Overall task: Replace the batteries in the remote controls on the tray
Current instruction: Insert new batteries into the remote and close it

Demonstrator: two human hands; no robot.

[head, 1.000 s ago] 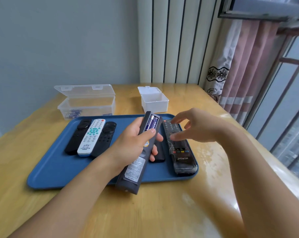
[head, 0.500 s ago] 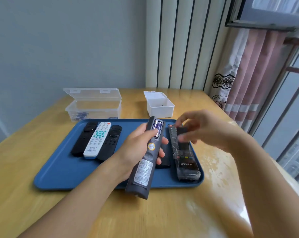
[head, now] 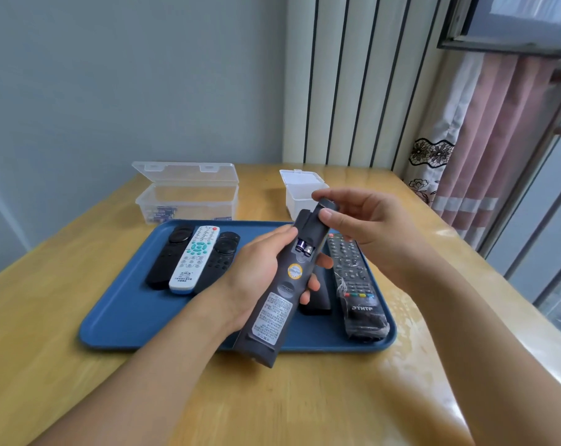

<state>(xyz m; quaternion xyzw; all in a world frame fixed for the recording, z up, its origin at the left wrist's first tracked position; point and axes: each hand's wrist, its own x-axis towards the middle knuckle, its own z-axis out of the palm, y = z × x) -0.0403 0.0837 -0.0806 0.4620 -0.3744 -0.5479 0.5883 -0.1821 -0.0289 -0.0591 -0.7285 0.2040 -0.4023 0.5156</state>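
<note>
Left hand (head: pixel 256 272) is gripping a dark remote (head: pixel 280 294) back-up above the blue tray (head: pixel 118 317), two batteries (head: pixel 304 249) showing in its open bay. Right hand (head: pixel 369 223) is pinching the battery cover (head: pixel 317 220) against the remote's far end. Four more remotes are lying on the tray on the worktop (head: pixel 79 397).

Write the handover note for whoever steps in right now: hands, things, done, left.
Left hand grips the dark grey remote, back up, above the blue tray.
Right hand pinches its battery cover over the open compartment; two batteries show inside.
Four remotes and another dark piece lie on the tray.
Clear box holds batteries; white box stands open.
Done: batteries are in the held remote.
Left: close the cover; the other remotes' state is unclear.
</note>
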